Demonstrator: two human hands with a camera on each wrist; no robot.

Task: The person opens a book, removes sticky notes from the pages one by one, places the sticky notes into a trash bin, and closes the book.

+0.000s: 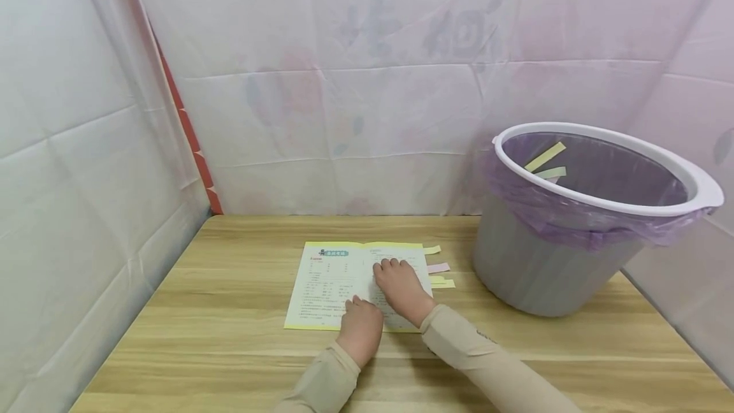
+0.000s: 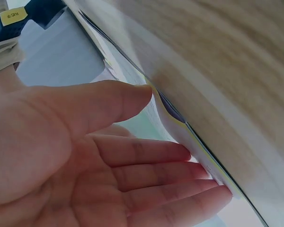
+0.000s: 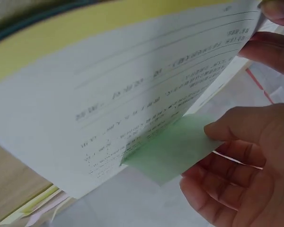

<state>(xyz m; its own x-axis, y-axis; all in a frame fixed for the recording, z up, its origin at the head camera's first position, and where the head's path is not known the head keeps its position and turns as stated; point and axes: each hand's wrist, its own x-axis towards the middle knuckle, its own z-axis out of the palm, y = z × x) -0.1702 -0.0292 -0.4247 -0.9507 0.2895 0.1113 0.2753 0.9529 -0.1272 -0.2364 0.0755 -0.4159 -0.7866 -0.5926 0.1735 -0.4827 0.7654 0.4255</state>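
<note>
An open workbook with yellow-edged printed pages lies flat on the wooden table. Near the lower middle, my left hand rests on it; in the left wrist view its fingers are nearly straight against the paper and the thumb touches the bottom edge. My right hand is over the right page. The right wrist view shows it pinching one end of a pale green sticky note between thumb and fingers. The note's other end meets the page. From the head, the hand hides this note.
Yellow and pink paper tabs stick out from the book's right edge. Right of it stands a grey trash bin with a white rim and purple liner; paper strips lie inside. Pale sheeting hangs behind the table and at both sides.
</note>
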